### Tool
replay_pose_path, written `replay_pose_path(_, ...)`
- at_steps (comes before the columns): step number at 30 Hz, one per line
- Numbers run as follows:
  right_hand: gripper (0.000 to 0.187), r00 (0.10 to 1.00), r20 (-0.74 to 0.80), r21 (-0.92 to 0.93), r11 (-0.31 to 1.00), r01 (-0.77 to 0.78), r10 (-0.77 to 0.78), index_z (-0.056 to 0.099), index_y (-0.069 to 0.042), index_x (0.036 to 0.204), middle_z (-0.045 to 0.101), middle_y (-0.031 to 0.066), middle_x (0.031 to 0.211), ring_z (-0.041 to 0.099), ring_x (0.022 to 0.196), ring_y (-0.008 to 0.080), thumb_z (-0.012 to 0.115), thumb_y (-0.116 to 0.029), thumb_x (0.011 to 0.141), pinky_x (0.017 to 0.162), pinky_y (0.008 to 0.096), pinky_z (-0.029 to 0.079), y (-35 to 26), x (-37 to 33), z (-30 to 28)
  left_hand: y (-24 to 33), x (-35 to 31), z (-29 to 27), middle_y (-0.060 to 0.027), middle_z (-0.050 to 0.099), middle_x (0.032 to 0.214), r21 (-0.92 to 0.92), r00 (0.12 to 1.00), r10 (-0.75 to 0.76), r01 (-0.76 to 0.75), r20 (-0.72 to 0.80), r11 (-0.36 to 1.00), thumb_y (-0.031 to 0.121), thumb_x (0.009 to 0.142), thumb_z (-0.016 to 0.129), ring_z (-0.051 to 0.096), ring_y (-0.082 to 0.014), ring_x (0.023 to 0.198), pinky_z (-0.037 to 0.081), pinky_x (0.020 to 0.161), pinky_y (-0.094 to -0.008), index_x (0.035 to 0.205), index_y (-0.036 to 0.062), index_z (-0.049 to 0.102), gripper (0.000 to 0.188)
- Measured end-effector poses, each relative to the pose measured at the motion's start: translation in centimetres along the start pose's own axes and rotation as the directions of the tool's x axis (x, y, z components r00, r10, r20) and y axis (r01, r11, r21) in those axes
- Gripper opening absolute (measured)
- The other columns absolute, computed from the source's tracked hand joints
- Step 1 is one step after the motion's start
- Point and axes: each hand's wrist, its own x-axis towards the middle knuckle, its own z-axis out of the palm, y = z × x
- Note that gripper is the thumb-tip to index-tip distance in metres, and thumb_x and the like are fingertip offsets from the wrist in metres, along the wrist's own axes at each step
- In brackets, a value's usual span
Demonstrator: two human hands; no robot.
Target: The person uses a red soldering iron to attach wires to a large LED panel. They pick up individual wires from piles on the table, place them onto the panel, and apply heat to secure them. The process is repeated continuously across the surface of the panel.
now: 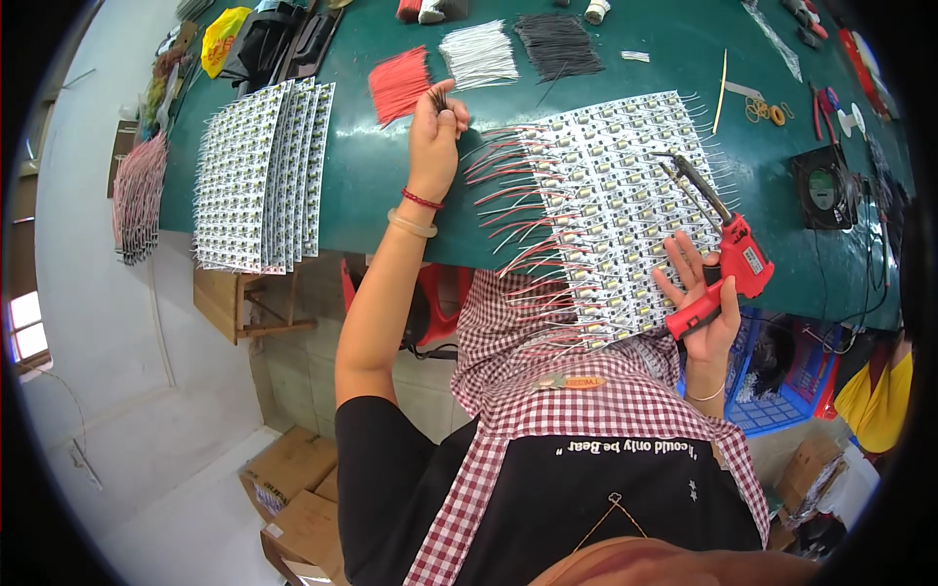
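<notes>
My left hand (435, 137) is closed around a small bunch of dark wires (440, 101), whose tips stick out above the fingers. It is over the table, just in front of the red wire pile (400, 84). A red trigger-type soldering gun (748, 264) sits in my right hand (711, 317), its handle caught between thumb and palm, other fingers spread. The gun's metal tip points up and left over a white sheet of circuit boards (625, 195). Red and white wires (518, 200) fringe the sheet's left side; short wires stick out along its right side.
Several similar board sheets (259, 181) stand at the left, near a bundle of wired pieces (140, 200). White (479, 54) and black wire piles (557, 47) lie at the back. A small fan (826, 188), pliers (819, 112) and tape roll (777, 115) are right; a blue crate (782, 376) sits below.
</notes>
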Motion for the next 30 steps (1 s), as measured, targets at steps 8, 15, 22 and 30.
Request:
replay_pose_path(8,0.040,0.992,-0.060,-0.139,0.985,0.104,-0.113,0.046,-0.004,0.122,0.055,0.0252,0.121,0.065,0.095,0.0265,0.052,-0.035,0.097,0.074,0.0414,0.059,-3.6,0.1,1.9,5.1,-0.6,1.9,-0.0024,0.055,0.083,-0.163,0.888,-0.316,0.385,0.334,0.908,0.011,0.101,0.041,0.045,-0.0062,0.068,0.037,0.059,-0.0191,0.120,0.0000,0.047,0.023)
replay_pose_path(15,0.037,0.964,-0.124,-0.357,0.917,0.180,-0.237,0.052,-0.001,0.118,0.063,0.0085,0.088,0.057,0.064,0.0110,0.056,-0.031,0.096,0.055,0.0249,0.049,-5.0,3.4,6.4,8.4,-4.8,11.0,0.0025,0.056,0.082,0.316,0.417,-0.538,0.491,0.733,0.812,0.012,0.101,0.037,0.047,-0.0033,0.071,0.041,0.064,-0.0176,0.104,0.0017,0.057,0.022)
replay_pose_path(22,0.036,0.934,-0.282,-0.687,0.726,-0.035,-0.222,0.062,-0.004,0.090,0.054,-0.0013,0.064,0.047,0.047,0.0047,0.073,-0.038,0.083,0.043,0.0206,0.038,-2.6,5.6,6.8,8.9,-6.7,16.8,0.0019,0.050,0.076,0.387,0.348,-0.475,0.295,0.808,0.874,0.014,0.102,0.040,0.044,-0.0063,0.065,0.040,0.059,-0.0216,0.098,0.0005,0.055,0.020)
replay_pose_path(30,0.038,0.966,-0.256,-0.632,0.749,-0.199,0.041,0.060,-0.002,0.093,0.056,-0.0018,0.071,0.048,0.054,0.0038,0.071,-0.038,0.086,0.046,0.0200,0.038,-2.3,4.2,6.6,9.3,-7.7,17.8,0.0026,0.045,0.073,0.281,0.309,-0.528,0.583,0.792,0.762,0.018,0.102,0.041,0.041,-0.0058,0.063,0.036,0.056,-0.0196,0.103,0.0033,0.053,0.019)
